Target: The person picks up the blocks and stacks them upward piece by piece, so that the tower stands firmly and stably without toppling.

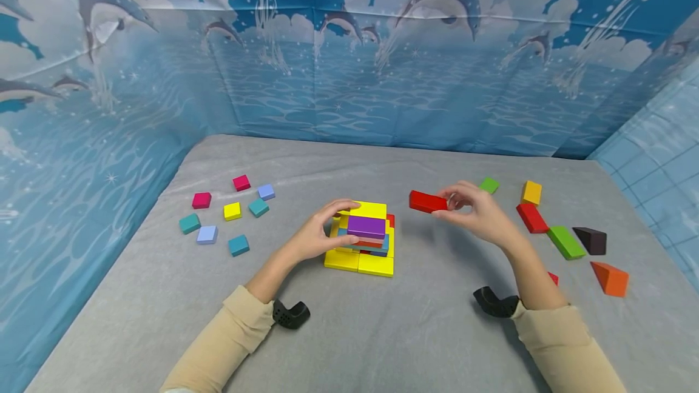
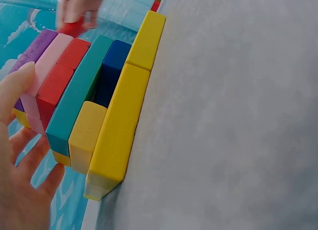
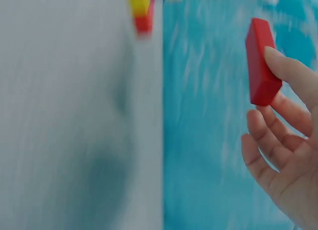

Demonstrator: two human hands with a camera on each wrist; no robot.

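Observation:
A layered stack of coloured wooden blocks stands mid-table, with yellow blocks (image 1: 375, 266) at its base and a purple block (image 1: 366, 227) on top. My left hand (image 1: 322, 230) is at the stack's left side, fingers spread and fairly straight. In the left wrist view, its thumb rests by the pink block (image 2: 49, 61), above red and teal blocks (image 2: 79, 93); some fingertips are hidden behind the stack. To the right of the stack, my right hand (image 1: 474, 211) pinches a red rectangular block (image 1: 427, 201) between thumb and fingers, raised above the table and apart from the stack.
Small crimson, yellow, teal and light-blue blocks (image 1: 207, 235) lie scattered at the left. On the right are green (image 1: 566, 242), red (image 1: 532, 218) and yellow-orange blocks (image 1: 532, 193), plus black (image 1: 591, 241) and orange wedge-like pieces (image 1: 610, 279). A dolphin-print curtain (image 1: 349, 96) hangs behind the table.

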